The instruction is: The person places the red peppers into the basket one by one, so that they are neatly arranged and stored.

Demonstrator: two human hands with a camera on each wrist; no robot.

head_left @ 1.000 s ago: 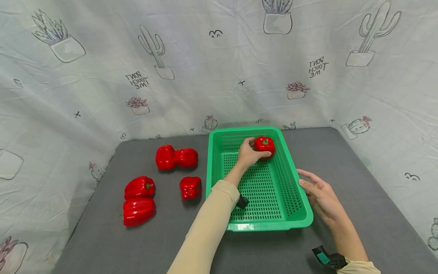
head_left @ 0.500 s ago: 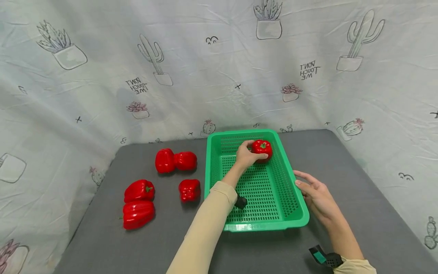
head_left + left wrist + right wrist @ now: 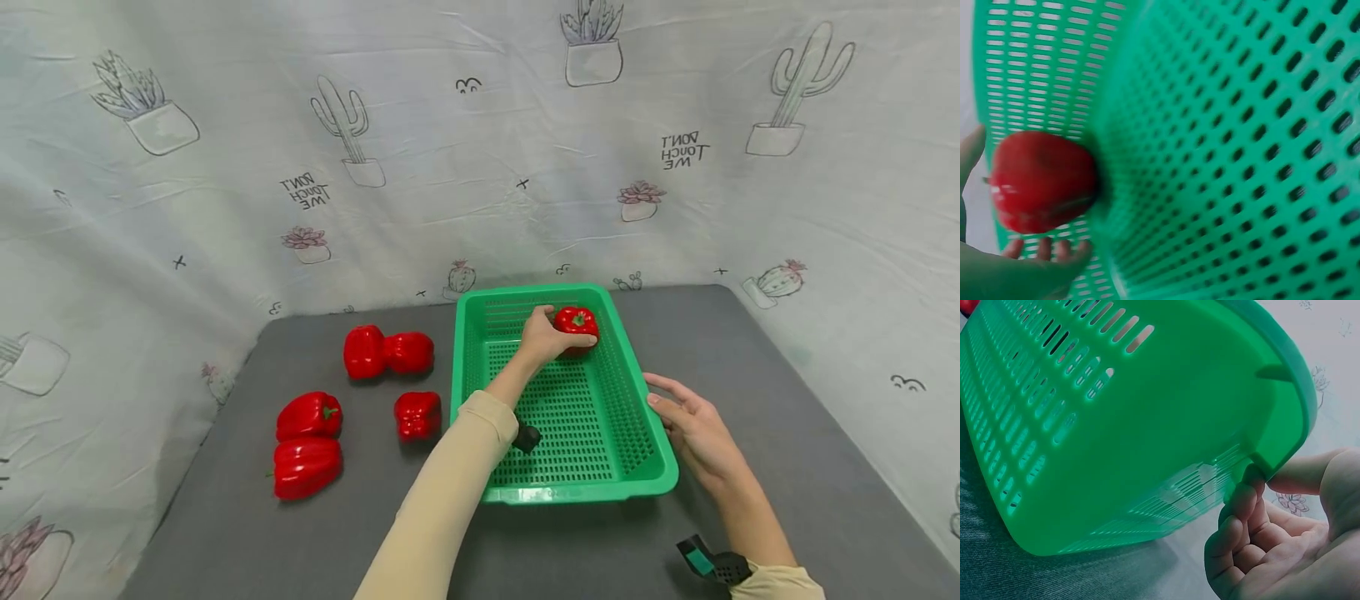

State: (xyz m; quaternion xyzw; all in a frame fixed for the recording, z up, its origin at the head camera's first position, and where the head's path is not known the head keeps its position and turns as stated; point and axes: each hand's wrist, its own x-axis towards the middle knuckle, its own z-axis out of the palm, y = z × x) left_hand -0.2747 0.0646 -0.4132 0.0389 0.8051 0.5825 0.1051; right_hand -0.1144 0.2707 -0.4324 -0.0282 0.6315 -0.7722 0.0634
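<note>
A green plastic basket (image 3: pixel 513 495) with slotted walls stands on the grey cloth. In its far right corner sits a red bell pepper (image 3: pixel 576 320). My left hand (image 3: pixel 543 340) reaches in around this pepper, its thumb spread along the near side. The left wrist view shows gaps between the pepper (image 3: pixel 1044 181) and the fingers (image 3: pixel 1044 250), which lie beside it without gripping. At the basket's right side, my right hand (image 3: pixel 701 433) pinches the rim (image 3: pixel 1300 434) between thumb and curled fingers.
Several more red bell peppers lie left of the basket: two touching at the back (image 3: pixel 408 353), two side by side at the far left (image 3: pixel 307 468), one near the basket wall (image 3: pixel 417 416). A cactus-print curtain (image 3: pixel 450 167) hangs behind the table (image 3: pixel 555 550).
The left thumb has spread slightly further along the pepper, which stays in the corner. The basket and right hand hold still; the whole view shifts a little.
</note>
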